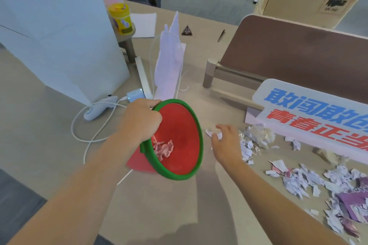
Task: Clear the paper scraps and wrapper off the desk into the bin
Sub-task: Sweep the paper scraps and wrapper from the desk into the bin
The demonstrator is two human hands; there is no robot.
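Observation:
My left hand (139, 119) grips the green rim of a red bin (180, 131), which is tilted toward the right above the desk. Crumpled paper (163, 149) lies inside the bin. My right hand (227, 143) is just right of the bin, fingers curled around a white paper scrap (212, 132). Behind that hand sits a pile of white scraps (247, 147) and a crinkled clear wrapper (258, 133). More torn white and purple scraps (310, 181) are spread over the desk at the right.
A white sign with blue and red characters (314, 113) stands at the right, a brown stand (278, 53) behind it. A white cable (83, 125) and a charger (135, 93) lie left of the bin. A yellow cup (120, 18) and a white panel (59, 36) stand at the back left.

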